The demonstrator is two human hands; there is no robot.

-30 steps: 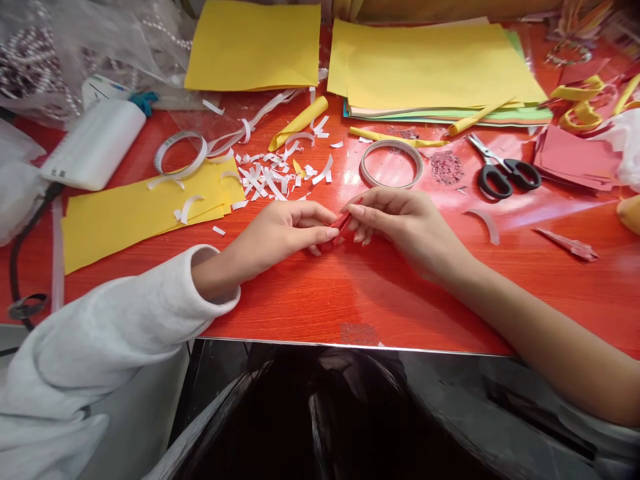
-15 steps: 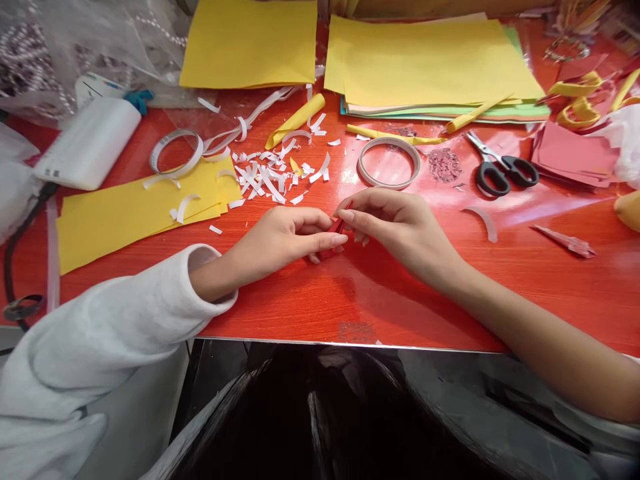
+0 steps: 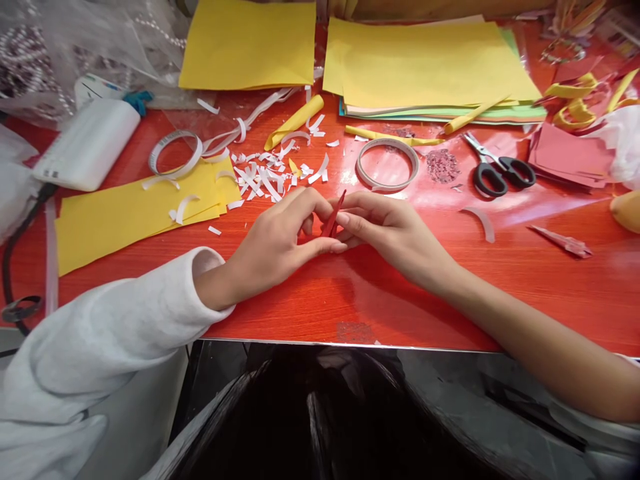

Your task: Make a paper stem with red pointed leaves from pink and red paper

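Between my hands, above the red tabletop, is a small pointed piece of folded or rolled red paper (image 3: 333, 219), its tip upward. My left hand (image 3: 287, 230) pinches its lower end between thumb and fingers. From the other side, my right hand (image 3: 395, 227) grips it with thumb and fingertips. The fingers hide part of the paper. Just beyond my hands lies a roll of double-sided tape (image 3: 387, 185), and white backing scraps (image 3: 263, 177) are strewn to its left. A similar pale red paper cone (image 3: 563, 241) rests to the right.
Black-handled scissors (image 3: 503, 170) and a stack of red paper squares (image 3: 570, 157) lie at the right. Large yellow sheets (image 3: 430, 63) are piled at the back. Yellow strips (image 3: 120, 227), another tape roll (image 3: 159, 157) and a white device with a cable (image 3: 87, 147) occupy the left.
My left hand has turned, its knuckles rising and its index finger bending more. The red paper now stands more upright and shows more between the hands. My right hand has shifted slightly.
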